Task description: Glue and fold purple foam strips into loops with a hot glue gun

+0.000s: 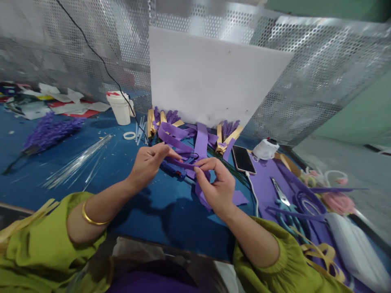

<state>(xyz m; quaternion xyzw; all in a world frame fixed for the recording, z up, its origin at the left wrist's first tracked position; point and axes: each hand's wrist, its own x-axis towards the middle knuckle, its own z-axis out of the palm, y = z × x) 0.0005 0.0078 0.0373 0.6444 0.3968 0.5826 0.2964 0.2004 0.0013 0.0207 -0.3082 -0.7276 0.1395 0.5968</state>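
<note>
A narrow purple strip is stretched between my two hands above the blue table. My left hand pinches its left end between thumb and fingers. At the other end, my right hand grips it with thumb and forefinger. Just below the strip lies a dark blue tool that looks like a glue gun, partly hidden. Wider purple ribbon loops and folds behind my hands, and some runs under my right hand. Small purple flower bunches in golden wrapping lie at the back.
A white board leans behind the table. To the left are a lavender bunch, clear thin sticks and a white cup. On the right are a phone with its cable, scissors and a tape roll.
</note>
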